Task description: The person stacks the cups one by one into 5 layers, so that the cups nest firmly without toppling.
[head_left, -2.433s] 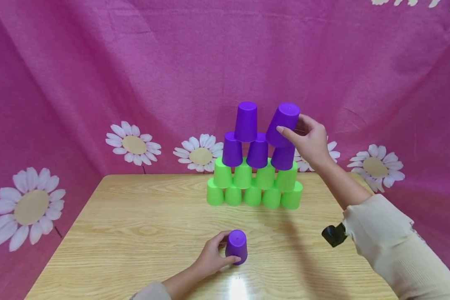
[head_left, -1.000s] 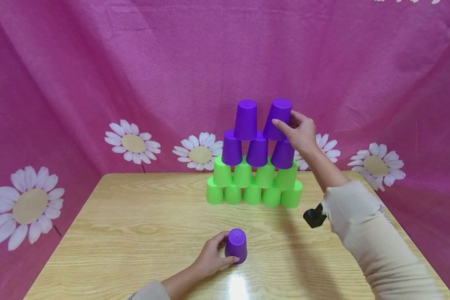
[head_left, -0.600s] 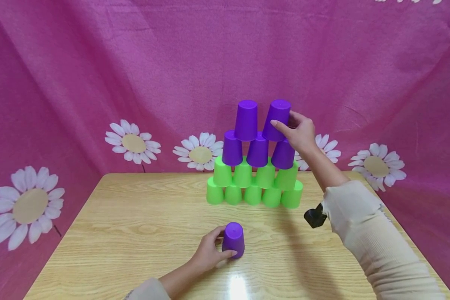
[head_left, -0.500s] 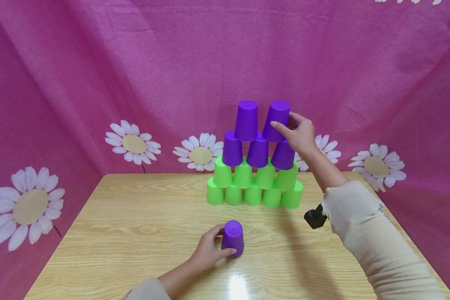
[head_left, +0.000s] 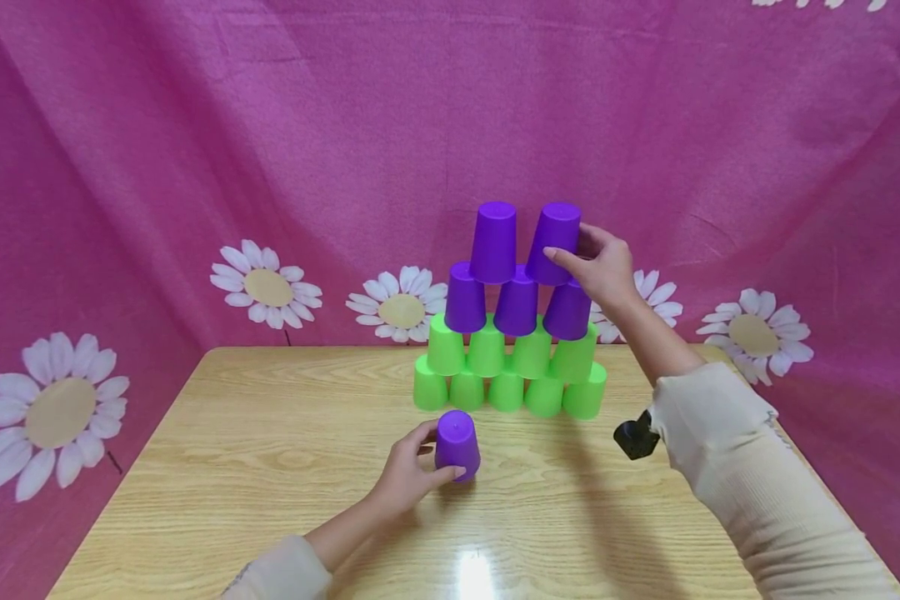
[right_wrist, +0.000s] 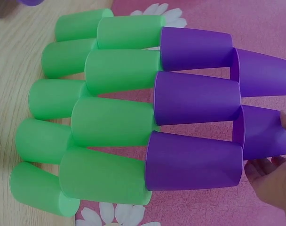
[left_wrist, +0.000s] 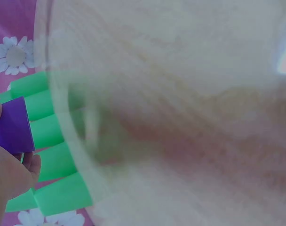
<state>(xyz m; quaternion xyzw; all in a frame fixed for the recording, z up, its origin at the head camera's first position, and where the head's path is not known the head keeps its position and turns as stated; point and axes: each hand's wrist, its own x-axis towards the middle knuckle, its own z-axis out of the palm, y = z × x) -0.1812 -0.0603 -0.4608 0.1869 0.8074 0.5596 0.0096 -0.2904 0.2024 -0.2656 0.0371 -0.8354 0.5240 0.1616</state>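
Upside-down cups form a stepped wall on the table: two rows of several green cups (head_left: 506, 392), then three purple cups (head_left: 516, 304). On top of these, a purple cup (head_left: 494, 246) stands at left. My right hand (head_left: 607, 267) grips another purple cup (head_left: 555, 237) beside it, thumb in front; its rim meets the tops of two purple cups below, as the right wrist view shows. Nearer me, my left hand (head_left: 405, 479) holds an upside-down purple cup (head_left: 457, 446), apparently just off the table. The left wrist view catches that cup (left_wrist: 13, 125) at its left edge.
The wooden table (head_left: 285, 467) extends in front of and left of the stack. A pink cloth (head_left: 345, 150) with white daisies hangs close behind. A black device (head_left: 636, 435) sits at the right sleeve (head_left: 742, 458).
My left hand has carried its purple cup forward and slightly left, towards the stack. Earlier, my right hand brought its tilted cup left and upright onto the purple row; it has barely moved since.
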